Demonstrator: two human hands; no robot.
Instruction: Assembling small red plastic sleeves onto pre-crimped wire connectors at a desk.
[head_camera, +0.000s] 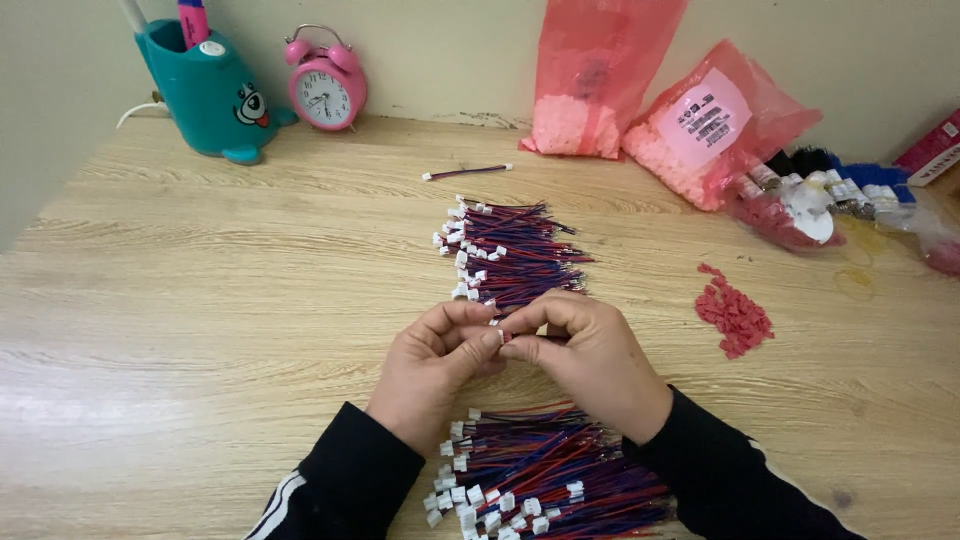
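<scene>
Over the middle of the wooden counter (200, 300) the two hands meet, fingertips pinched together on one small piece: a short red and blue wire lead with a tiny connector (503, 338) at its end, held between them just above the surface. Left hand (432, 375) is curled narrow, thumb and forefinger closed on the connector end; right hand (590, 360) is likewise closed tight on the wire just beside it, so the two hands touch. Beyond the knuckles lies a far pile of wire leads (510, 255) with white plugs facing left, and near the wrists, between the black sleeves, lies a near pile of wire leads (540, 480) of the same kind. One single lead (466, 172) lies apart, farther back. To the right sits a small heap of red connectors (734, 312). Along the wall stand a teal pen holder (205, 95), a pink alarm clock (326, 85) and two pink plastic bags (640, 95) of parts
</scene>
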